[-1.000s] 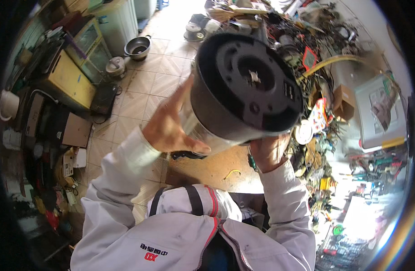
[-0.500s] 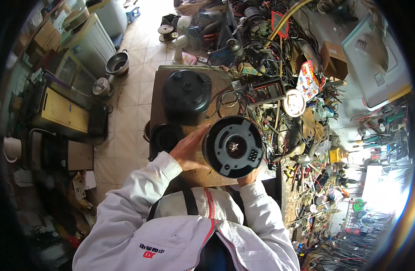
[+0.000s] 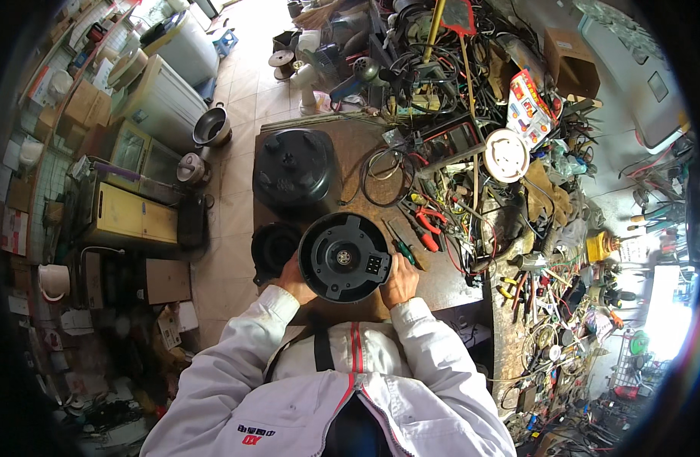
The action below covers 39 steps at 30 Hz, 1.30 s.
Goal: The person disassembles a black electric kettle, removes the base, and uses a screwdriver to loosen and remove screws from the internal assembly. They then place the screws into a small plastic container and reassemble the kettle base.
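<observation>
Between my hands is a round black part, apparently a blender jug (image 3: pixel 348 283), its underside turned up. A small metal drive coupling sits at its centre, and a block of contacts is at its right edge. My left hand (image 3: pixel 295 282) is closed against its left side, the fingers partly hidden below it. From the right, my right hand (image 3: pixel 401 280) grips the edge beside the contact block. Behind the left hand lies a shallow black round piece (image 3: pixel 272 247). Farther back, a black appliance housing (image 3: pixel 293 171) stands upside down with its feet up.
On the brown table (image 3: pixel 365 156) lie a coiled cable (image 3: pixel 386 177), red-handled pliers (image 3: pixel 426 228) and a green-handled screwdriver (image 3: pixel 402 245). Tangled wires, tools and a white disc (image 3: pixel 507 155) crowd the right side. A pot (image 3: pixel 212 126) stands on the floor at left.
The jug has moved left and lower, closer to my body, and turned a little. My right hand has come from beneath it to its right side. Pliers and a screwdriver have come into sight.
</observation>
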Motion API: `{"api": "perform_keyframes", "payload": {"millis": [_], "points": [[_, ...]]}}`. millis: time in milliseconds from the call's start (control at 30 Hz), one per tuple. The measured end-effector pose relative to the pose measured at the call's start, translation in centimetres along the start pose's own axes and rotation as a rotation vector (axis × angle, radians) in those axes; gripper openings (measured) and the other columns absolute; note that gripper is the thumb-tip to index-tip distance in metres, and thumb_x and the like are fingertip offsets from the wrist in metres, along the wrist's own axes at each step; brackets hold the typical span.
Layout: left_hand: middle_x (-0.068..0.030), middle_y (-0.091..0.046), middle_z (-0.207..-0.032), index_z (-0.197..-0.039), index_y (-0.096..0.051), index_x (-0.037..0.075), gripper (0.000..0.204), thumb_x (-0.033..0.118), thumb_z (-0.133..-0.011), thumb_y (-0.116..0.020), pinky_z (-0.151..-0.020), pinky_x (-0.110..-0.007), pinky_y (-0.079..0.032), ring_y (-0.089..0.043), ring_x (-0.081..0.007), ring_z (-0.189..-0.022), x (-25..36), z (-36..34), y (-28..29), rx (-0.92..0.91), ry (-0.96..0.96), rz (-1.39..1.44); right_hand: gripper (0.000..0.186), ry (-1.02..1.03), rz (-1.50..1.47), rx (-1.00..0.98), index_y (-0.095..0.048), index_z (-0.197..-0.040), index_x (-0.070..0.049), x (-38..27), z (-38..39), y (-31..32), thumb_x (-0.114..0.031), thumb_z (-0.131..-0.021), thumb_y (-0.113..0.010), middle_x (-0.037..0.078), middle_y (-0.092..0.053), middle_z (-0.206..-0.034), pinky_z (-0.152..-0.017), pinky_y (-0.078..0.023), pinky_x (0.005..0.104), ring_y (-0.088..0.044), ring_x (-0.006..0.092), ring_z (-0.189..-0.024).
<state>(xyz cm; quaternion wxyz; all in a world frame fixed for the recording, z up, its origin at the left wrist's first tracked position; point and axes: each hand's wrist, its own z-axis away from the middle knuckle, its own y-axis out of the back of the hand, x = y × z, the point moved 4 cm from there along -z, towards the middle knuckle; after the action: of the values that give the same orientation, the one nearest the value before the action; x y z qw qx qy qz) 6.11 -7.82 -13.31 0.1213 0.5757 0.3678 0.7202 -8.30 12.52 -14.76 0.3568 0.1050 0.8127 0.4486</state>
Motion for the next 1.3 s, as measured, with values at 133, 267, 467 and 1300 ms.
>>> {"api": "perform_keyframes", "payload": {"millis": [133, 267, 467, 1300], "points": [[-0.0195, -0.063, -0.136, -0.138, -0.057, 0.006, 0.067, 0.029, -0.082, -0.084, -0.105, -0.04, -0.05, -0.061, -0.035, -0.125, 0.1, 0.4, -0.5, 0.032, -0.062, -0.037, 0.026, -0.003, 0.035, -0.064, -0.06, -0.114, -0.004, 0.2, -0.3, 0.2, -0.006, -0.088, -0.06, 0.015, -0.065, -0.099, -0.074, -0.056, 0.0426, -0.067, 0.0322, -0.086], [-0.0185, -0.063, -0.137, -0.141, -0.056, 0.005, 0.062, 0.016, -0.085, -0.08, -0.105, -0.039, -0.049, -0.062, -0.0322, -0.125, 1.3, 0.3, 0.1, -0.024, 0.03, 0.074, 0.038, -0.029, 0.025, -0.132, -0.057, -0.125, -0.002, -0.1, -0.6, 1.1, -0.006, -0.088, -0.06, 0.018, -0.064, -0.108, -0.085, -0.053, 0.0456, -0.065, 0.0356, -0.097], [-0.015, -0.059, -0.143, -0.147, -0.049, 0.001, 0.054, -0.004, -0.095, -0.063, -0.109, -0.037, -0.046, -0.059, -0.0258, -0.13, 0.8, 4.1, 4.1, 0.37, 0.143, 0.357, 0.067, -0.172, -0.118, -0.174, -0.049, -0.139, 0.0, 1.0, 2.8, 4.9, -0.005, -0.078, -0.075, 0.025, -0.059, -0.13, -0.1, -0.049, 0.0488, -0.059, 0.0441, -0.117], [-0.0253, -0.058, -0.142, -0.146, -0.045, -0.012, 0.05, 0.023, -0.11, -0.041, -0.115, -0.037, -0.039, -0.055, -0.0291, -0.133, 10.3, 0.4, 2.3, 0.686, 0.048, 0.606, 0.027, -0.228, -0.162, -0.42, -0.069, -0.104, -0.001, 12.3, 5.0, 2.4, -0.016, -0.083, -0.078, 0.019, -0.075, -0.091, -0.074, -0.059, 0.0409, -0.075, 0.0348, -0.081]]}}
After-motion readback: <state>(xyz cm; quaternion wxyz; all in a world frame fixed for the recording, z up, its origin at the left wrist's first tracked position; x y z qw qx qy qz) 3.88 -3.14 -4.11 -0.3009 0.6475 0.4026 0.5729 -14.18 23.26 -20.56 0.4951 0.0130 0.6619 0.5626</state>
